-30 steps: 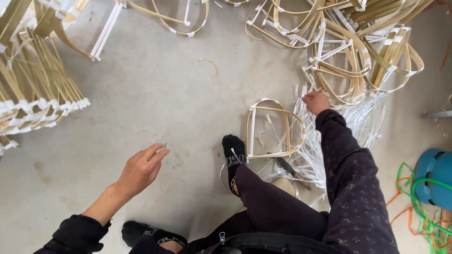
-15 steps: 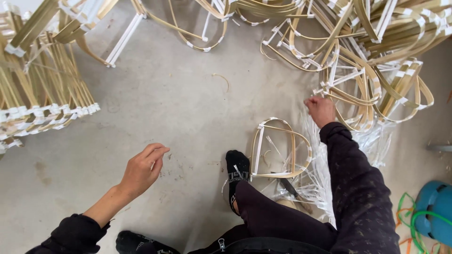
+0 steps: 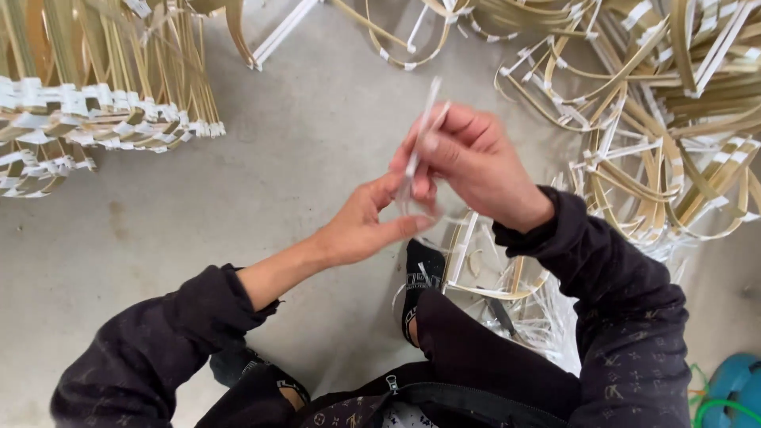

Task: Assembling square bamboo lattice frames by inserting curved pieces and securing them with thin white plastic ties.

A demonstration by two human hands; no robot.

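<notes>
My right hand (image 3: 474, 162) is raised in front of me, its fingers pinched on a thin white strip (image 3: 426, 119) that sticks up and blurs at the top. My left hand (image 3: 366, 224) meets it from below, palm up, fingers apart and touching the strip's lower end. Both sleeves are dark. Under the hands, a bent bamboo frame taped in white (image 3: 493, 273) lies on the floor beside my black-socked foot (image 3: 420, 273).
A grey concrete floor (image 3: 317, 135) lies below. Tied bundles of bamboo slats (image 3: 87, 119) lie at the left. A heap of curved taped bamboo frames (image 3: 666, 119) fills the right and top. Loose white strips (image 3: 547, 317) sit by my leg, a blue object (image 3: 733, 384) bottom right.
My right hand has come back from the frame pile with a white strip, and my left hand has risen to meet it. The view has tilted closer.
</notes>
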